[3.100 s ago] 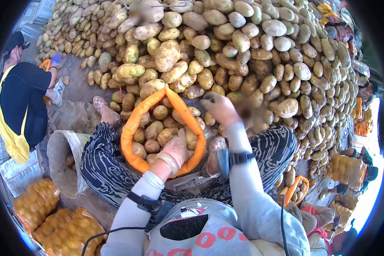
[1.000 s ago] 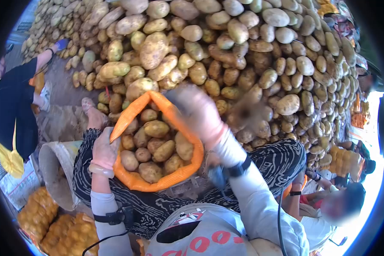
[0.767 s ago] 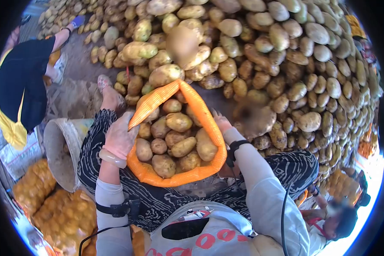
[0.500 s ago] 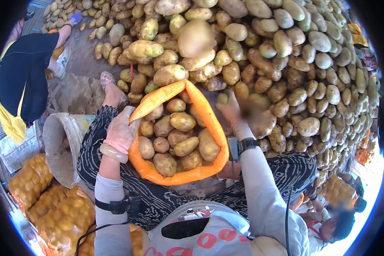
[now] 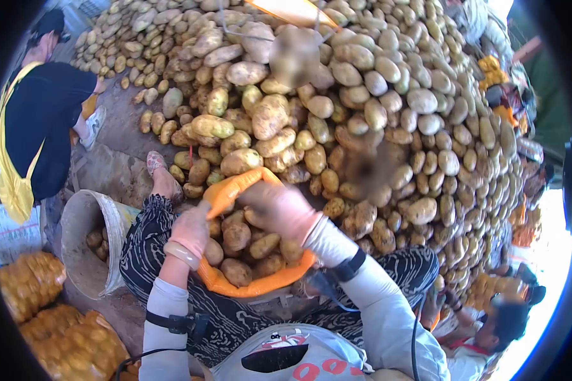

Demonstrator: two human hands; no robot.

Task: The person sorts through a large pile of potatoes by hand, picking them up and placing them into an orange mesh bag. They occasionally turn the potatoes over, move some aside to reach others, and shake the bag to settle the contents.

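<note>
An orange mesh bag (image 5: 260, 287) stands between my legs, its mouth spread wide and its rim folded over. Potatoes (image 5: 236, 272) fill much of what shows inside. My left hand (image 5: 192, 227) is closed on the left side of the rim. Over the far right part of the mouth is my right hand (image 5: 281, 208), smeared by motion, its fingers pointing into the bag. I cannot tell whether a potato is in those fingers. Just beyond the bag, a large heap of potatoes (image 5: 240, 161) begins.
On my left a white bucket (image 5: 76, 254) lies tilted with a few potatoes inside. Filled mesh sacks (image 5: 73, 346) stand at lower left. A person in dark clothing (image 5: 38, 120) bends at upper left; another person (image 5: 489, 330) sits at lower right.
My right hand has moved left from the heap's edge to above the bag's mouth. My left hand still grips the rim. The head view has tilted up, showing more of the heap.
</note>
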